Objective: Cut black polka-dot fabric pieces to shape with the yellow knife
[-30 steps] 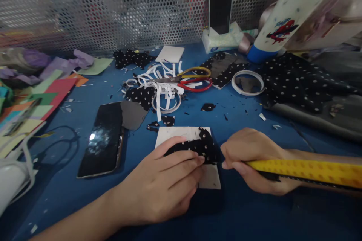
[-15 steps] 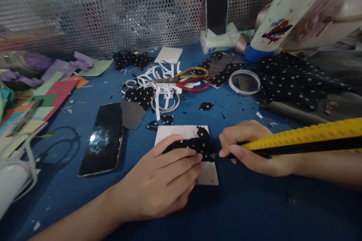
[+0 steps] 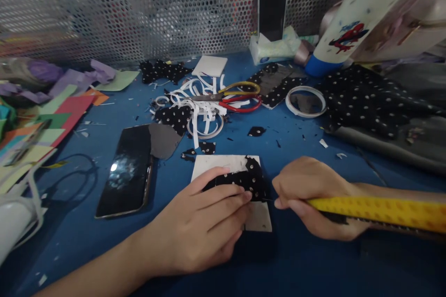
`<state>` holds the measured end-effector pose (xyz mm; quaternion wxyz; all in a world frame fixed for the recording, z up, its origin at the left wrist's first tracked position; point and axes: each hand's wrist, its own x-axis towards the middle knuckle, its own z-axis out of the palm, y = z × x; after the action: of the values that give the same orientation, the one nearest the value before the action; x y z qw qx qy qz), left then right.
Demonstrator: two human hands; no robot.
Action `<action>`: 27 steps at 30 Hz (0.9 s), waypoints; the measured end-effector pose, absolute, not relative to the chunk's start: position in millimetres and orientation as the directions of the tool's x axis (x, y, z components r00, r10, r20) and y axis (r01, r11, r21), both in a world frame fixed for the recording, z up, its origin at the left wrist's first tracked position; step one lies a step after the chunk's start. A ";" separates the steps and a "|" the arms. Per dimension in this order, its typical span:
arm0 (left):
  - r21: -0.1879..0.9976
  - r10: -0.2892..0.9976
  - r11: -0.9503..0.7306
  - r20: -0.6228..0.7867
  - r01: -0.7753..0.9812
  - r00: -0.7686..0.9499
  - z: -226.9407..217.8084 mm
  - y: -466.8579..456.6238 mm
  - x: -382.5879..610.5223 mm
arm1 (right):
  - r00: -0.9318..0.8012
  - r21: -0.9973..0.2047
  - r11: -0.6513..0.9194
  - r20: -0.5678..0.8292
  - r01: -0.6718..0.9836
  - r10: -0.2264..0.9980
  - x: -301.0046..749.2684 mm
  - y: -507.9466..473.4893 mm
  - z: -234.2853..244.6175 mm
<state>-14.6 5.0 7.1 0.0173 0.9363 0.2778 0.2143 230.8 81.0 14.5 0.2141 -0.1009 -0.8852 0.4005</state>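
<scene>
My left hand (image 3: pixel 205 218) lies palm down with its fingers stretched out, pressing a strip of black polka-dot fabric (image 3: pixel 256 181) against a white square card (image 3: pixel 258 217). Its fingers cover part of both. To the right, my right hand (image 3: pixel 310 192) is closed around a yellow and black tool (image 3: pixel 379 211) that looks like a utility knife. A thin tip points left from my right fingertips to the fabric's edge; whether it touches cannot be seen. The tool's rear end runs toward the right edge of the view.
Ahead lie scissors (image 3: pixel 240 97) on white paper strips (image 3: pixel 198 88), a tape roll (image 3: pixel 305 101) and fabric scraps (image 3: pixel 257 131). A phone (image 3: pixel 125 171) lies left, near coloured paper (image 3: pixel 75 111). Behind stand another phone (image 3: pixel 272 4), a bottle (image 3: pixel 351 23) and a perforated metal panel (image 3: pixel 195 4).
My right hand has moved slightly down and right with the tool, whose yellow body has turned and dropped lower. My left hand stays on the fabric and card.
</scene>
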 end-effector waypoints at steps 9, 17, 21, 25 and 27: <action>0.135 0.522 -0.846 0.404 0.516 0.751 9.3 5.4 -12.9 | -0.822 -0.850 0.523 0.252 0.065 0.512 233.0 88.5 20.7; 0.116 0.512 -0.849 0.427 0.516 0.746 11.9 6.5 -11.1 | -0.821 -0.871 0.486 0.226 0.071 0.525 231.3 88.3 24.3; 0.118 0.509 -0.853 0.403 0.509 0.760 10.1 6.4 -11.9 | -0.827 -0.866 0.490 0.202 0.099 0.524 230.8 87.2 25.0; 0.120 0.514 -0.850 0.405 0.513 0.756 9.4 5.5 -13.4 | -0.860 -0.809 0.578 0.215 0.109 0.464 231.0 83.3 20.1; 0.124 0.513 -0.852 0.400 0.509 0.760 9.3 5.2 -14.3 | -0.883 -0.744 0.666 0.274 0.057 0.382 230.7 80.8 15.7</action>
<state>-14.3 5.2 9.3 0.0041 0.9380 0.2723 0.2143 230.7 80.8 15.7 0.2084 -0.1234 -0.8885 0.3898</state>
